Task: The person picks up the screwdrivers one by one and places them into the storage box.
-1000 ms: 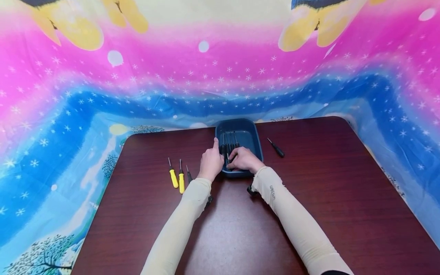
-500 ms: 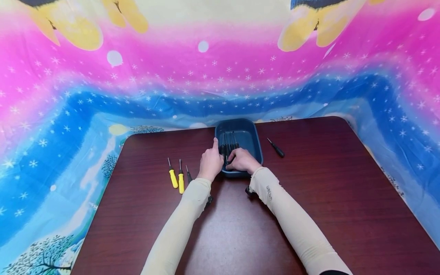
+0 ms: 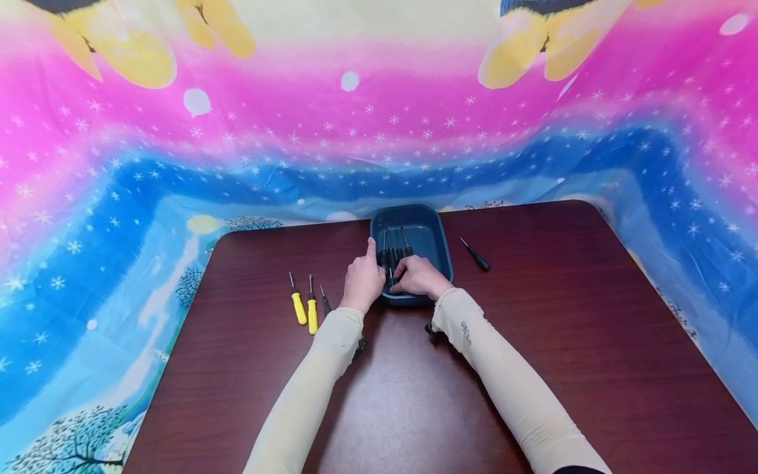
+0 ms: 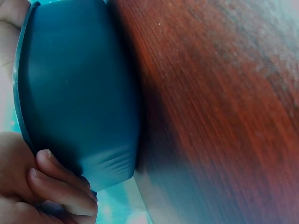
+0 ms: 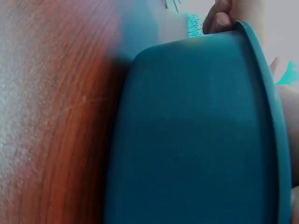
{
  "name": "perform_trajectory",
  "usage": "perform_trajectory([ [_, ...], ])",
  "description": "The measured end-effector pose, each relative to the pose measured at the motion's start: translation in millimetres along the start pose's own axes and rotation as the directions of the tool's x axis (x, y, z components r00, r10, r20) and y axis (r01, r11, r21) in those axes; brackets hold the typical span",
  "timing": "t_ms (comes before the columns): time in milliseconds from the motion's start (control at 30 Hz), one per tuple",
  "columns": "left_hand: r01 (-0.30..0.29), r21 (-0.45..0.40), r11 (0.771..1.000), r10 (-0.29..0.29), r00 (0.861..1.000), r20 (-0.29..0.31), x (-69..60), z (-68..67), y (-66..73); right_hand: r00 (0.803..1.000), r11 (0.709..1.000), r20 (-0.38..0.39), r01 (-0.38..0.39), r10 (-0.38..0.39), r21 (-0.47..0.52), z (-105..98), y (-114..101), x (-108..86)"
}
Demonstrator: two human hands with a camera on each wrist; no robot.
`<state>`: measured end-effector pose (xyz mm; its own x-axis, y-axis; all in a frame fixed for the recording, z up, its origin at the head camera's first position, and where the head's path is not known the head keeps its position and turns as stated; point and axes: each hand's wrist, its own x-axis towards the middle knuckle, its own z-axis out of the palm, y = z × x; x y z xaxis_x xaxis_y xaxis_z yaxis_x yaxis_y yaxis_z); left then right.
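Note:
Near the table's back edge sits a dark blue tray [image 3: 438, 237] holding several black-handled screwdrivers [image 3: 392, 255], side by side with shafts toward the back. At the tray's left side the left hand [image 3: 362, 280] grips the rim, its fingers curled low against the outer wall in the left wrist view. My right hand [image 3: 417, 275] reaches over the front right part of the tray, thumb and fingertips pinching a dark screwdriver [image 3: 390, 276] at the front left; its handle is mostly hidden. In the right wrist view, the tray's outer wall [image 5: 191, 126] fills the middle.
Left of the tray, two yellow-handled screwdrivers [image 3: 312, 315] and a black one [image 3: 326, 303], partly hidden by the left arm, lie on the brown table [image 3: 237, 368]. Another black screwdriver [image 3: 478, 258] lies to the tray's right. A patterned cloth [image 3: 379, 145] hangs behind.
My right hand and the screwdriver it pinches have shifted very slightly to the left inside the tray. The left hand and tray have stayed in place.

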<state>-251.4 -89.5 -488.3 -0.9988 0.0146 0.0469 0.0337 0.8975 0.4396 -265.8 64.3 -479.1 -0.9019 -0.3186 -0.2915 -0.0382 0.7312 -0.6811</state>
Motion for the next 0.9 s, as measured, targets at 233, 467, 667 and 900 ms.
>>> perform_trajectory([
  [233,0.002,-0.008,1.000,-0.002,1.000,0.002,-0.1,0.4,0.6,0.996,0.960,0.093,-0.039,0.013,0.278,-19,1,-9.8],
  [467,0.018,-0.024,1.000,-0.018,1.000,0.003,-0.6,-0.8,0.6,0.982,0.820,0.180,-0.053,-0.062,0.570,-55,18,-17.6],
  [667,0.020,-0.031,0.999,-0.019,1.000,0.015,-1.2,-1.6,1.1,0.995,0.776,0.078,0.003,-0.066,0.631,-90,42,-29.3],
  [900,0.019,-0.026,0.999,-0.019,1.000,0.010,-1.7,-1.5,1.9,0.993,0.860,-0.115,0.030,0.034,0.510,-117,79,-34.5],
])
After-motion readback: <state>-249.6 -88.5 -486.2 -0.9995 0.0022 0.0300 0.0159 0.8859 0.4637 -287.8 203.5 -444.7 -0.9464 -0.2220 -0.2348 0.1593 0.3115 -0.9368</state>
